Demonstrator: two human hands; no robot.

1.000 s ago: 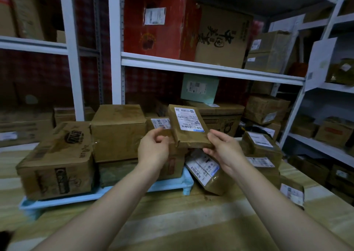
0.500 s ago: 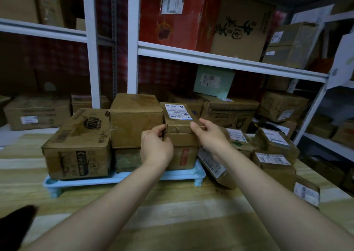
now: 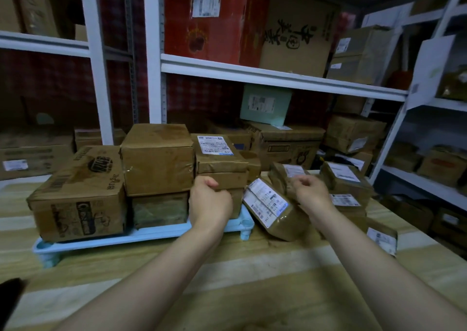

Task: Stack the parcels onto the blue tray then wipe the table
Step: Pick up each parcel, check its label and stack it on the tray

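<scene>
The pale blue plastic tray (image 3: 141, 237) sits left of centre on the light wooden tabletop (image 3: 252, 275). It is loaded with brown cardboard parcels in stacks packed side by side, probably so they brace one another. A small flat parcel with a white label (image 3: 219, 153) tops the right-hand stack, squared to the box below. The left hand (image 3: 209, 201), arm stretched forward, sets curled fingers against that stack's front, apparently to steady it. Whether it grips cannot be told. The right hand (image 3: 309, 191) hangs with fingers loosely bent over the loose labelled parcels (image 3: 273, 207) heaped right of the tray. Contact there is unclear. Those are not yet stacked.
</scene>
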